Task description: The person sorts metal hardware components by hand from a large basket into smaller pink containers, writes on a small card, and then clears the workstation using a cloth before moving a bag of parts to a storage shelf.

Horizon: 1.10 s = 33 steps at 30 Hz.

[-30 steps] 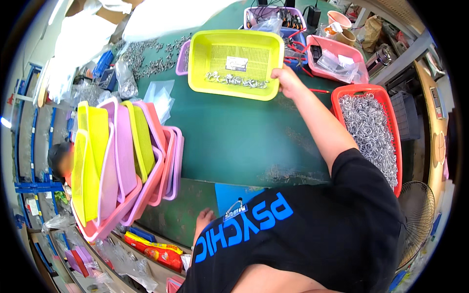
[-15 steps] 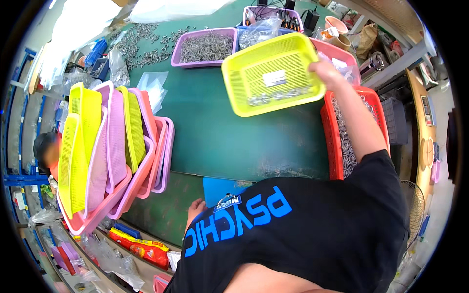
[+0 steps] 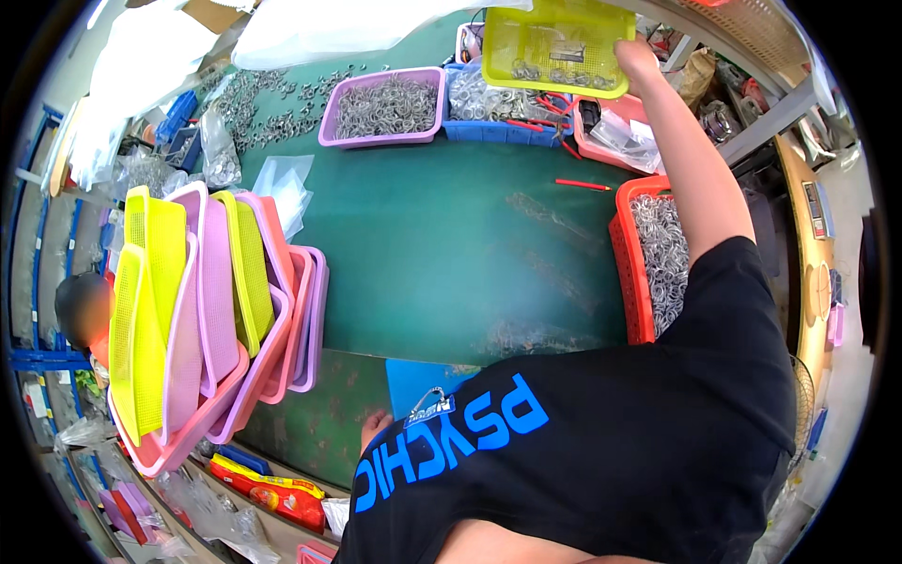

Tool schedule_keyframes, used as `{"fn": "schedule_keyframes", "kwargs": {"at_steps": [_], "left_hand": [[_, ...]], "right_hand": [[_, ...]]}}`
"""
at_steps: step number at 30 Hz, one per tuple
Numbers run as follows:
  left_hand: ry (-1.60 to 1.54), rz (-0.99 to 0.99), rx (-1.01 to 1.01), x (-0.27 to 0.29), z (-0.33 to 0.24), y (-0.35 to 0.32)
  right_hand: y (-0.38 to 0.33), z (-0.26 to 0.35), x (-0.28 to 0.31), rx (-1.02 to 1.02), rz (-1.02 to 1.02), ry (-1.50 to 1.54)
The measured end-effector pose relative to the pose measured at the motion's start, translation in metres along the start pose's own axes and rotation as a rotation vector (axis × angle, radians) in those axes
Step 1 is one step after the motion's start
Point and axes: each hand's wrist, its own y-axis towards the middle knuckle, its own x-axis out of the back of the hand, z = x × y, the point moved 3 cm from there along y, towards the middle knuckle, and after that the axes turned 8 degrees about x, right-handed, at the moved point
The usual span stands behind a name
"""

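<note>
Green worktable (image 3: 451, 244) crowded with trays. Right hand (image 3: 637, 58) grips yellow tray (image 3: 554, 42) of metal rings aloft. Left hand (image 3: 374, 429) rests at table edge, grip unclear.

On the green table (image 3: 451, 254) there was one purple tray (image 3: 383, 106) of metal rings, one red basket (image 3: 631, 254) of rings, one blue tray (image 3: 507, 132) and one pink tray (image 3: 611, 150). One yellow tray (image 3: 556, 42) was held aloft. One red pen (image 3: 583, 185) lay there. The upright stack (image 3: 202, 310) counted roughly three yellow and six pink or purple trays.
</note>
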Motion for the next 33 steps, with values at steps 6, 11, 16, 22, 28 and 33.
{"fn": "schedule_keyframes", "kwargs": {"at_steps": [6,11,16,22,28,33], "left_hand": [[-0.116,-0.052,0.03,0.007,0.018,-0.007],[-0.163,-0.071,0.058,0.004,0.02,-0.019],[-0.207,-0.087,0.067,-0.003,0.023,-0.02],[-0.283,-0.112,0.067,-0.012,0.025,-0.024],[-0.176,-0.127,0.101,-0.023,-0.022,-0.047],[0.21,0.066,-0.196,-0.06,-0.174,-0.016]], "right_hand": [[0.026,-0.015,-0.031,0.113,-0.051,-0.09],[0.023,-0.004,-0.063,0.171,0.019,-0.545],[0.003,0.01,-0.087,0.194,0.054,-0.517],[-0.009,0.016,-0.095,0.4,-0.014,-0.624],[0.004,0.005,-0.082,0.439,-0.002,-0.575],[0.045,-0.042,-0.067,0.291,-0.059,-0.43]]}}
